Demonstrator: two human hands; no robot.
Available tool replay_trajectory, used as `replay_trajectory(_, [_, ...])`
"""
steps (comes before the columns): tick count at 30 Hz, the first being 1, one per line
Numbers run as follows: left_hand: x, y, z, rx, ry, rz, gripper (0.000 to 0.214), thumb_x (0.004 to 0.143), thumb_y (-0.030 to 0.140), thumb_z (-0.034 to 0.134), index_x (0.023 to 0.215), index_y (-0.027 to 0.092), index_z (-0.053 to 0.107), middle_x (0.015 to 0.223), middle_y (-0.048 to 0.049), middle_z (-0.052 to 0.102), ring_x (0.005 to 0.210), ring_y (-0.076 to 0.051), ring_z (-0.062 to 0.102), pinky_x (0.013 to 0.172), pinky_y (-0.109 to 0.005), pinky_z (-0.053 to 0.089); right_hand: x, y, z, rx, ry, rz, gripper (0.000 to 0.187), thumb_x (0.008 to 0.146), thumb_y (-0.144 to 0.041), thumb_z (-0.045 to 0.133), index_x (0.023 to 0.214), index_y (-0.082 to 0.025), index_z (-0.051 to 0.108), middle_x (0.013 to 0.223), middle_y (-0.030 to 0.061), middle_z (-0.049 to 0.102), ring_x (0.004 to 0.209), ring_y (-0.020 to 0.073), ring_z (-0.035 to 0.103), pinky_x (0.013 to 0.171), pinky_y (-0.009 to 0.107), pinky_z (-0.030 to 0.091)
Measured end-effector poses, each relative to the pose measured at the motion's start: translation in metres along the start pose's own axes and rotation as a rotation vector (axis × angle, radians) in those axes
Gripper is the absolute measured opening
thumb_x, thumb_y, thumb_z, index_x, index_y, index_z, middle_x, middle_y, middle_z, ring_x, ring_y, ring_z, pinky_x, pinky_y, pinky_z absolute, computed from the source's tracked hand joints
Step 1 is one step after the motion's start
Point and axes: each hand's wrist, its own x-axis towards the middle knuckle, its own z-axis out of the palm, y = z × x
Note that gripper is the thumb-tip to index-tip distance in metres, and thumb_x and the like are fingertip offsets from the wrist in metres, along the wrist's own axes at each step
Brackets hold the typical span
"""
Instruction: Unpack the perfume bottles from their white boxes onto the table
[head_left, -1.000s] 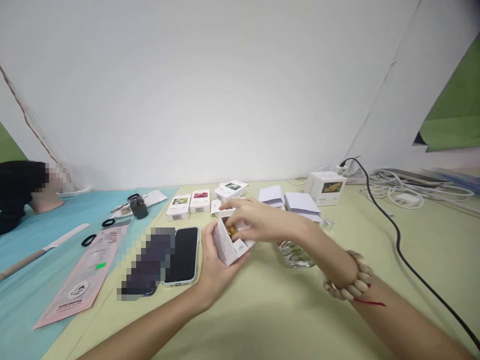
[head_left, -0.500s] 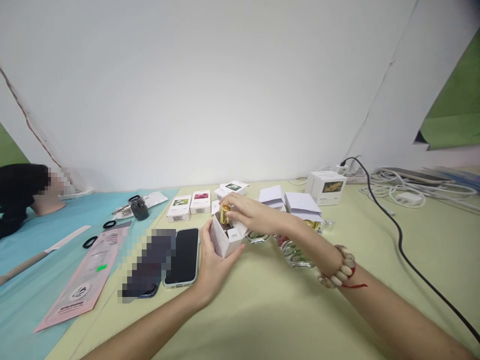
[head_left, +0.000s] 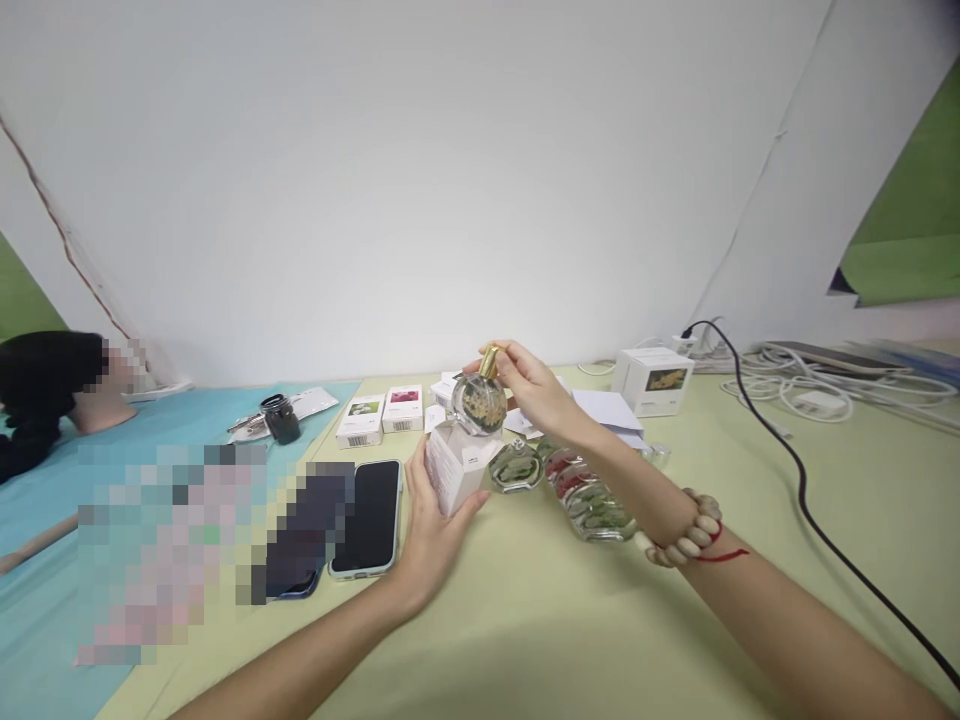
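My left hand [head_left: 429, 530] is wrapped around a small white carton [head_left: 452, 468] with its top flaps open, held just above the yellow-green table [head_left: 570, 620]. My right hand [head_left: 531, 385] pinches the gold cap of a round glass perfume bottle [head_left: 479, 403] and holds it in the air right above the carton's mouth. Several other glass bottles [head_left: 577, 485] stand on the table just under my right forearm, which wears a bead bracelet.
Two phones [head_left: 367, 517] lie left of the carton. Small white boxes [head_left: 381, 418] and a bigger box [head_left: 651, 378] sit near the wall, with folded papers. A black cable [head_left: 806, 510] and white cords [head_left: 825, 385] run on the right. A dark jar [head_left: 283, 418] stands on blue cloth; another person is at far left.
My right hand has drawn the gold-capped bottle up out of the carton; it now hangs fully clear above the opening. My left hand kept hold of the carton.
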Motion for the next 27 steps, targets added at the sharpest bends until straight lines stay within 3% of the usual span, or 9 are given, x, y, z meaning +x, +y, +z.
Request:
replay_trajectory(4, [0.001,-0.003,0.001,-0.001,0.024,0.018,0.077,0.081,0.038,0.056,0.139,0.027,0.006,0.146,-0.0089,0.016,0.135,-0.022,0.015,0.11,-0.041,0.016,0.002,-0.004,-0.008,0.004,0.1,-0.015,0.038,0.088,-0.05,0.03,0.107,-0.02,0.045,0.105,0.0092,0.06,0.091,0.0168,0.056,0.062,0.026,0.045])
replay_trajectory(8, [0.002,-0.001,-0.002,-0.027,0.059,0.074,0.059,0.089,0.033,0.041,0.139,0.032,0.01,0.143,-0.0052,0.026,0.134,-0.018,0.022,0.11,-0.039,0.018,0.0,-0.011,-0.008,0.08,0.073,0.038,0.039,0.087,-0.051,0.033,0.108,-0.021,0.046,0.106,0.0083,0.058,0.087,0.0162,0.056,0.055,0.023,0.043])
replay_trajectory(10, [0.001,0.0,-0.003,-0.042,0.108,0.075,0.05,0.092,0.032,0.035,0.138,0.033,0.015,0.14,-0.0046,0.033,0.131,-0.018,0.028,0.109,-0.04,0.02,-0.003,-0.014,-0.004,0.11,0.018,0.066,0.038,0.088,-0.051,0.032,0.108,-0.021,0.046,0.107,0.0077,0.057,0.084,0.0152,0.056,0.051,0.022,0.04])
replay_trajectory(13, [-0.004,0.002,-0.004,-0.117,0.162,0.059,0.045,0.089,0.038,0.041,0.132,0.031,0.028,0.132,-0.006,0.041,0.124,-0.02,0.037,0.104,-0.039,0.028,-0.009,-0.016,0.007,0.147,-0.137,0.067,0.036,0.09,-0.047,0.031,0.109,-0.02,0.046,0.105,0.007,0.058,0.084,0.0138,0.055,0.053,0.021,0.041])
replay_trajectory(17, [-0.011,0.005,0.0,-0.41,0.065,0.041,0.054,0.084,0.044,0.049,0.131,0.033,0.026,0.132,-0.0062,0.041,0.116,-0.02,0.046,0.091,-0.031,0.043,-0.016,-0.012,0.021,0.159,-0.407,0.034,0.033,0.092,-0.042,0.031,0.109,-0.019,0.047,0.102,0.0068,0.058,0.085,0.0128,0.055,0.062,0.023,0.044])
replay_trajectory(21, [-0.01,0.008,0.004,-0.555,0.006,-0.095,0.057,0.082,0.04,0.053,0.131,0.035,0.024,0.126,-0.006,0.045,0.091,-0.016,0.056,0.064,-0.024,0.05,-0.018,-0.006,0.026,0.054,-0.523,0.013,0.031,0.092,-0.039,0.031,0.107,-0.018,0.049,0.101,0.0066,0.058,0.088,0.0137,0.054,0.073,0.025,0.044])
replay_trajectory(24, [-0.008,0.006,0.005,-0.578,-0.001,-0.152,0.058,0.079,0.038,0.058,0.128,0.032,0.028,0.113,-0.0047,0.052,0.082,-0.014,0.056,0.063,-0.025,0.052,-0.018,-0.007,0.024,-0.132,-0.505,-0.047,0.03,0.091,-0.038,0.034,0.106,-0.019,0.052,0.105,0.0057,0.058,0.094,0.0149,0.052,0.078,0.026,0.042])
replay_trajectory(27, [-0.006,0.005,0.007,-0.58,-0.048,-0.195,0.054,0.078,0.037,0.059,0.124,0.029,0.033,0.11,-0.0043,0.054,0.08,-0.015,0.057,0.064,-0.027,0.053,-0.019,-0.009,0.022,-0.372,-0.454,-0.111,0.028,0.087,-0.042,0.042,0.097,-0.02,0.056,0.097,0.0037,0.06,0.084,0.014,0.054,0.07,0.025,0.039])
